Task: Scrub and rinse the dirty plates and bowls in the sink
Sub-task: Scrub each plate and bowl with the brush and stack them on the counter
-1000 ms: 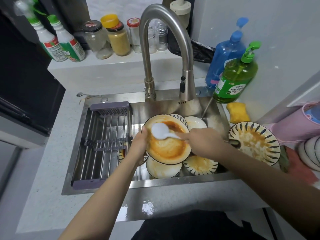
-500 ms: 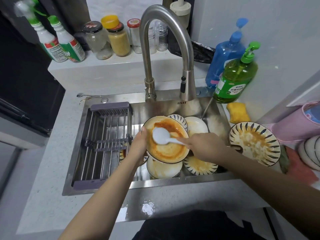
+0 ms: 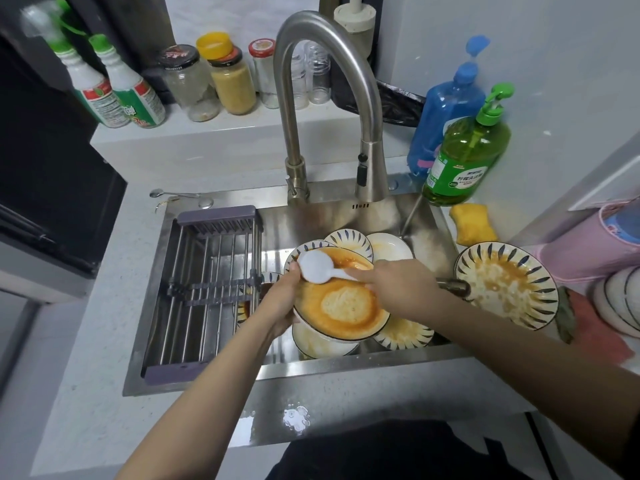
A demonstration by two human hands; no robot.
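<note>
Nearest, a puddle of water sits on the steel front lip of the sink. Just beyond it the left hand grips the left rim of the orange-smeared plate, fingers curled under the edge, holding it tilted above the other dirty dishes stacked in the basin. The right hand comes in from the right and pinches the handle of a white brush, whose round head lies at the plate's far-left rim, close to the left thumb. The brush's long axis runs left to right across the plate, so the unscrubbed sauce lies nearer and to the right of the head; the next stroke probably has to pull back that way. Right of the sink, on the counter, waits another soiled patterned plate. To the left, a drying rack spans the basin. Farther off, the faucet arches over the sink.
</note>
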